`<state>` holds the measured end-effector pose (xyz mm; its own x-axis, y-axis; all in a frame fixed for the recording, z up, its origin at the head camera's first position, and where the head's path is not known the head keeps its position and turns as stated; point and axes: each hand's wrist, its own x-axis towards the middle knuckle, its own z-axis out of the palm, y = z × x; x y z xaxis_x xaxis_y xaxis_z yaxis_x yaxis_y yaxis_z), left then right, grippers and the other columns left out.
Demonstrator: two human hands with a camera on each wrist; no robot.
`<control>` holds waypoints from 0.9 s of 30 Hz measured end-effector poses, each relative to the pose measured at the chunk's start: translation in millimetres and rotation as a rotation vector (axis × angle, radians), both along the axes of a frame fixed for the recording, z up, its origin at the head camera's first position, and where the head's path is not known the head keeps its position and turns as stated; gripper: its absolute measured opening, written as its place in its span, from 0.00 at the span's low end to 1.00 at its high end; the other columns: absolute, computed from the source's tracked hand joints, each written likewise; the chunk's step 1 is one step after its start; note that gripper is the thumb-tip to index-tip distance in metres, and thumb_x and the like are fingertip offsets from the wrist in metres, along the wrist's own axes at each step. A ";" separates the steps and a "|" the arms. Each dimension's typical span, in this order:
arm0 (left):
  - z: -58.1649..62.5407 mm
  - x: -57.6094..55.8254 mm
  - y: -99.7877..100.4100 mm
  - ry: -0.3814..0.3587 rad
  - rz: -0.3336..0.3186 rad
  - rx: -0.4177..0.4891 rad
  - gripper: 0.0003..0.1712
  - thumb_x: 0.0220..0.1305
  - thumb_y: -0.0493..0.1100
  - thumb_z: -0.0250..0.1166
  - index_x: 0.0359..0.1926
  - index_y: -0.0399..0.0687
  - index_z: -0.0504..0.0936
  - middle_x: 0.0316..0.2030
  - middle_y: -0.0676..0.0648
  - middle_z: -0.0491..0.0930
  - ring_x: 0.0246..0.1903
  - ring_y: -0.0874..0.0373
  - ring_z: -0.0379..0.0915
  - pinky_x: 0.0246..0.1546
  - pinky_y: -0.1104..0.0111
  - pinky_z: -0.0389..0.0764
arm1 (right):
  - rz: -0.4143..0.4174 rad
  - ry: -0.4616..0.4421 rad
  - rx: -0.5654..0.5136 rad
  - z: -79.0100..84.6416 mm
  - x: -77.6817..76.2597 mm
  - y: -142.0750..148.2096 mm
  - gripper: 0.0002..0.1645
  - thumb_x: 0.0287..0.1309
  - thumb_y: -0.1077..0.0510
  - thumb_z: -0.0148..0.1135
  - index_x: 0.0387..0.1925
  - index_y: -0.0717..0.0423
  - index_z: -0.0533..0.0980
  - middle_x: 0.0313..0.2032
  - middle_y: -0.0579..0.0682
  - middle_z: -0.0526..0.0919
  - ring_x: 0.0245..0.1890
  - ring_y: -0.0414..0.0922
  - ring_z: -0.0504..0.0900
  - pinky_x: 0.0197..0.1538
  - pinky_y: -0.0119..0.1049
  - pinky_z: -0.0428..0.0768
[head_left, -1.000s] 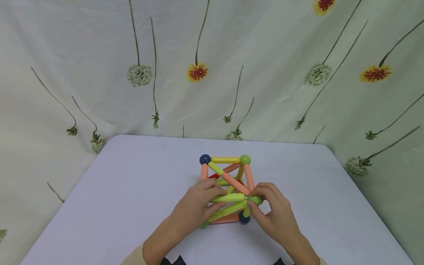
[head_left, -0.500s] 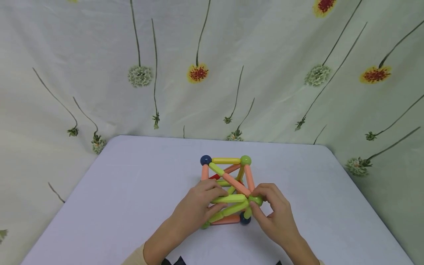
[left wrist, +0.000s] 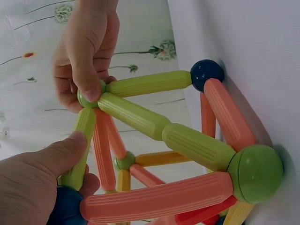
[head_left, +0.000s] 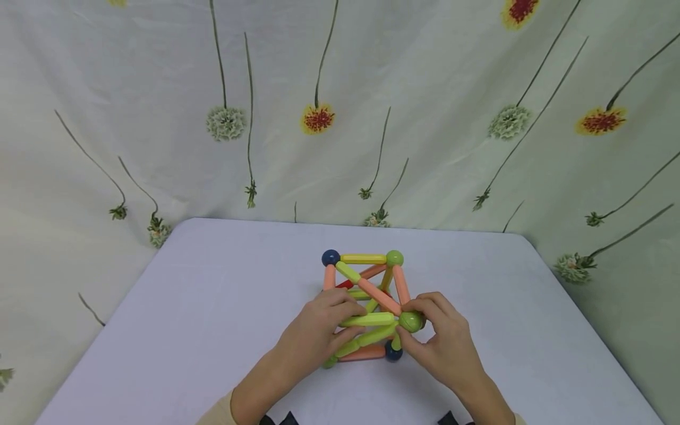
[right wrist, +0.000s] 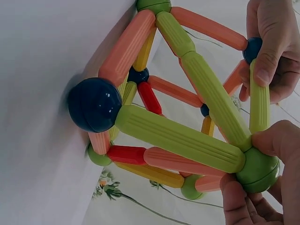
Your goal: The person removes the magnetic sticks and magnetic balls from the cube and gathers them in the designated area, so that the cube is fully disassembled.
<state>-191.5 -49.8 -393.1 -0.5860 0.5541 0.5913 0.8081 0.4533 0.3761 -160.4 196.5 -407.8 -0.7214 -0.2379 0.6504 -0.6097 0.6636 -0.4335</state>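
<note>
A cube-like frame of magnetic rods and balls stands on the table in front of me. My left hand (head_left: 316,324) pinches the yellow-green rod (head_left: 369,319) along its upper front edge, between thumb and fingers. At the upper front right corner, my right hand (head_left: 446,342) grips a green ball (head_left: 411,321). That rod meets the ball in the right wrist view, as does another yellow-green rod (right wrist: 180,138) that runs down to a dark blue ball (right wrist: 93,105). Beside my left hand in its wrist view, another dark blue ball (left wrist: 70,206) is partly covered.
Diagonal rods brace the frame, among them an orange one (head_left: 379,296). A yellow rod (head_left: 363,258) spans the back top between a blue ball (head_left: 330,258) and a green one. Behind the white table (head_left: 212,265) hangs a flower-patterned cloth (head_left: 441,71).
My right fingers have shifted slightly on the green ball, leaving more of it in sight. The left hand keeps its hold on the rod, and the frame stays in place.
</note>
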 end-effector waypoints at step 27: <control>0.3 1.6 2.0 -0.008 0.003 -0.016 0.13 0.53 0.44 0.76 0.40 0.50 0.86 0.38 0.57 0.78 0.45 0.63 0.73 0.46 0.74 0.77 | -0.023 0.052 0.032 -1.1 0.9 0.3 0.18 0.49 0.60 0.68 0.43 0.58 0.76 0.37 0.43 0.81 0.34 0.37 0.80 0.42 0.24 0.78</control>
<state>-189.9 -47.8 -392.8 -0.5926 0.5616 0.5775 0.8035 0.4622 0.3751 -159.5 196.8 -408.9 -0.6926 -0.2430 0.6791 -0.6150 0.6910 -0.3799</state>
